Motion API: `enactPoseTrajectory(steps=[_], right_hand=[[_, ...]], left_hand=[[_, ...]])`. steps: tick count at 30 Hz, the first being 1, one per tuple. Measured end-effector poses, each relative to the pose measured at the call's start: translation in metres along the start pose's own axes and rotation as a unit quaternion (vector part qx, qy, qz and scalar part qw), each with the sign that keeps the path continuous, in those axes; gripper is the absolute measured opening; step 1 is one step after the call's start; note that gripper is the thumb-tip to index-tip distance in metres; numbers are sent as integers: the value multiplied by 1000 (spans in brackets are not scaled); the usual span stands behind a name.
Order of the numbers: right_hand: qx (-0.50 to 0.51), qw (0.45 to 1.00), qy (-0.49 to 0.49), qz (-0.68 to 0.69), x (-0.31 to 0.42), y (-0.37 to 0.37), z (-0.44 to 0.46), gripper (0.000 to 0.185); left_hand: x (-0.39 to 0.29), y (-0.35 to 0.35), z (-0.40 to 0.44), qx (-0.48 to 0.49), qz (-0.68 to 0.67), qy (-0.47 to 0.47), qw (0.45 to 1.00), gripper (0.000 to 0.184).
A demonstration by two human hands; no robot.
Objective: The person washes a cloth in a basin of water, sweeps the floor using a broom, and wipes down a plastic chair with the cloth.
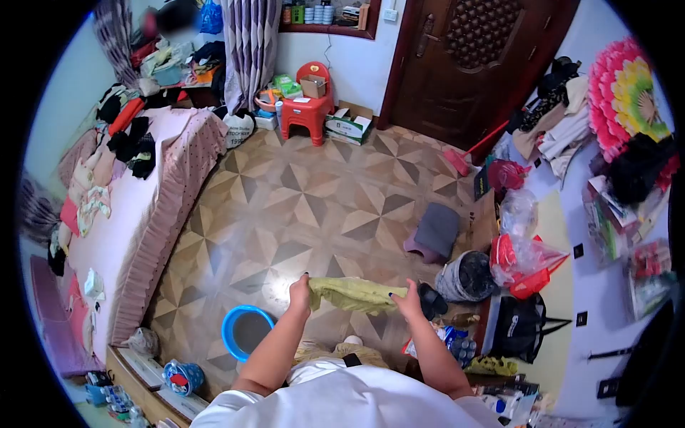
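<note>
A yellow-green cloth [353, 294] is stretched sideways between my two hands, above the tiled floor. My left hand [301, 291] is closed on its left end, and my right hand [408, 301] grips the right end. The cloth's middle sags slightly and looks creased. To the left of my left forearm, a blue basin [230, 329] stands on the floor with greyish water in it. Below the cloth, part of my light trousers and one white shoe [353, 340] show.
A pink-covered bed [153, 214] with clothes lies along the left. By the far wall stands a red plastic chair [305, 110] holding boxes. To the right are a grey-topped stool [437, 230], a bucket [465, 277], bags and a black tote [519, 328]. The brown door [471, 64] is shut.
</note>
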State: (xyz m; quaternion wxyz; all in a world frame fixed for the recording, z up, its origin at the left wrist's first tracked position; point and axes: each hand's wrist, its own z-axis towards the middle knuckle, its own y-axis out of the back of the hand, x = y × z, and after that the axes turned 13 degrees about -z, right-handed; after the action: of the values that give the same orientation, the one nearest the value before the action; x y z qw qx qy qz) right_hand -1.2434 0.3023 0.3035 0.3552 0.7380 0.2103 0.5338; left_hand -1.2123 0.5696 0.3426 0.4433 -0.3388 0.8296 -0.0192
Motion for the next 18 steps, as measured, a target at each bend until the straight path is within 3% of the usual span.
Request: enactPoseTrajectory(steps=[7, 10, 13, 15, 17, 18], right_hand=[[-1, 998, 9, -64, 34, 7, 94, 65], [1, 997, 16, -71, 35, -3, 141, 60], [19, 998, 49, -40, 47, 0, 188, 53], [63, 998, -21, 8, 52, 9, 203, 44], [43, 999, -11, -20, 63, 20, 226, 42], [30, 999, -4, -42, 64, 23, 233, 40]], left_hand=[[-11, -37, 75, -36, 36, -13, 999, 24], [-9, -51, 128, -42, 114, -3, 993, 21], [-18, -88, 174, -31, 56, 17, 998, 21], [-19, -107, 198, -26, 56, 31, 998, 19], [-34, -138, 220, 48, 41, 30, 998, 18], [-45, -157, 220, 39, 50, 22, 998, 17]])
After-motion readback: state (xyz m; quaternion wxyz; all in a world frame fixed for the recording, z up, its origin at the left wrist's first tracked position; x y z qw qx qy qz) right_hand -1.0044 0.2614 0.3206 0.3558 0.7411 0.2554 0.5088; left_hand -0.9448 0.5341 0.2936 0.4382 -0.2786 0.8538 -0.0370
